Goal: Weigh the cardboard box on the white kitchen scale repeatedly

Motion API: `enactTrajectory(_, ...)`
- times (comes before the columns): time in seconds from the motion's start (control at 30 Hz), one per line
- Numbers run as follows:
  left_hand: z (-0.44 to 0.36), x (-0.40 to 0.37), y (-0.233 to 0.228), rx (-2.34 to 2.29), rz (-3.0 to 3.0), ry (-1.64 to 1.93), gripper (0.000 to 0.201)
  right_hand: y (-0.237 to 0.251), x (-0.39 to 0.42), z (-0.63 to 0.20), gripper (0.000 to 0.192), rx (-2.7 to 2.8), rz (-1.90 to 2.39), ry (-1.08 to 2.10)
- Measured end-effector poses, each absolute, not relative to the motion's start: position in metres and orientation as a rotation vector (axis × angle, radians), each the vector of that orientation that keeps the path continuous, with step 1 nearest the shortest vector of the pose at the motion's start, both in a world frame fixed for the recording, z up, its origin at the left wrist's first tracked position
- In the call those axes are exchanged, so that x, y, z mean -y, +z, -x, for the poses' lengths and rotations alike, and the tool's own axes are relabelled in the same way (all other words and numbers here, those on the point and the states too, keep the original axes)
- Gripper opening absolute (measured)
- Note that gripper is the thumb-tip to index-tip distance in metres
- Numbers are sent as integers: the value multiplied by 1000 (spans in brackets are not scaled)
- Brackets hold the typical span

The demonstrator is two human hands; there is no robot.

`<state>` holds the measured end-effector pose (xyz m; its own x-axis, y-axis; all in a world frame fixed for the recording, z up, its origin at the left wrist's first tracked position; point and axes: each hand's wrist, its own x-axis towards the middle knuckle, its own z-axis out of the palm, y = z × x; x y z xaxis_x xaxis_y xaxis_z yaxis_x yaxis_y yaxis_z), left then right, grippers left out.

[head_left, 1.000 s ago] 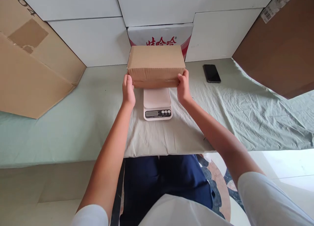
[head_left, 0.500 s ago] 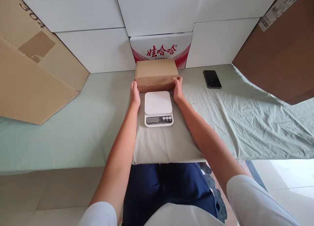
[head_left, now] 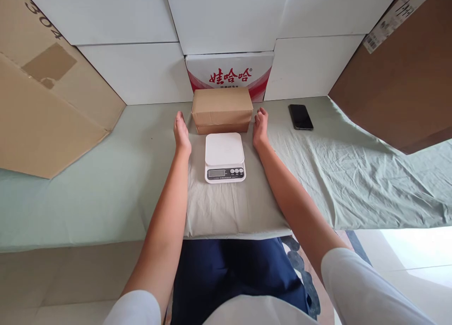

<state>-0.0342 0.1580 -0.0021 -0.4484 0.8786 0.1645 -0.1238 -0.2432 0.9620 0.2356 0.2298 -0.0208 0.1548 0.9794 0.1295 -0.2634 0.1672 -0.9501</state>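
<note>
A small brown cardboard box sits on the cloth-covered table, just behind a white kitchen scale. The scale's display and buttons face me, and its weighing plate is bare. My left hand is held upright to the left of the box, apart from it, with fingers extended and nothing in the palm. To the right of the box, my right hand is also off the cardboard, its fingers loosely bent and apart, holding nothing.
A black smartphone lies to the right. Behind the box stands a white-and-red printed carton against white panels. Large cardboard pieces flank the table, one at left and one at right. The green cloth is wrinkled at right.
Both hands have let go of the cardboard box and moved outward, the left one to the left and the right one slightly to the right. The box and scale stay in place.
</note>
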Motion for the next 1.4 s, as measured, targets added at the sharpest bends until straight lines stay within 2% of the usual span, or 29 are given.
enactTrajectory(0.13, 31, -160, -5, -1276, -995, 1727, 69, -22, -227, -232, 75, 997, 914, 1107)
enactTrajectory(0.53, 15, -163, -15, -1172, -1064, 1717, 95, -25, -227, -231, 63, 1080, 902, 1072)
enactTrajectory(0.87, 12, -160, -11, -1148, -1091, 1726, 96, -22, -223, -230, 55, 1092, 881, 1088)
enactTrajectory(1.2, 13, -159, -18, -1150, -1090, 1718, 87, -23, -221, -228, 48, 1151, 903, 1073)
enactTrajectory(1.4, 12, -159, -24, -1177, -1057, 1704, 85, -21, -216, -228, 51, 1143, 921, 1063)
